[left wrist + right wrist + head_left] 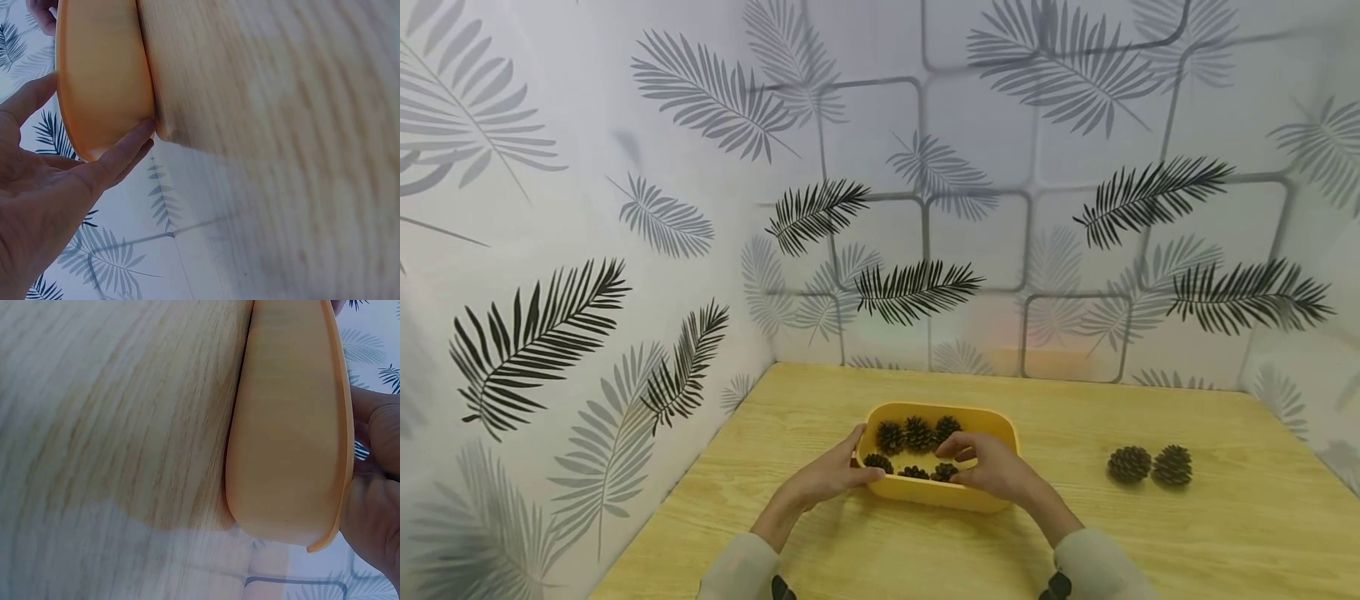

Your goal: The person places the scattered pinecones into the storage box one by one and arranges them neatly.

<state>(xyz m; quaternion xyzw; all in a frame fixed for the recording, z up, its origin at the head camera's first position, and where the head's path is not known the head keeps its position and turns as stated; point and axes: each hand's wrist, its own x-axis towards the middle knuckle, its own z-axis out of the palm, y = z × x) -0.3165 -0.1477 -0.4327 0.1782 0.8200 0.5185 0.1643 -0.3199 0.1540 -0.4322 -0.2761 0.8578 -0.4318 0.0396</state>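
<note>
A yellow plastic bin (940, 493) rests on the table. Inside it, three pine cones (919, 434) line the back wall, and more lie along the front. My left hand (829, 477) grips the bin's left end, thumb over the front rim and fingers along the end wall; the left wrist view shows the fingertips low on the bin (103, 75). My right hand (996, 471) reaches in over the front right, its fingers bent and apart, right at a pine cone (943, 472). In the right wrist view, the bin wall (290, 425) hides those fingertips.
Two pine cones, one on the left (1129, 464) and one on the right (1172, 465), sit side by side on the table right of the bin. The wood-grain table (760, 442) meets leaf-patterned walls (700, 208) at its back and left.
</note>
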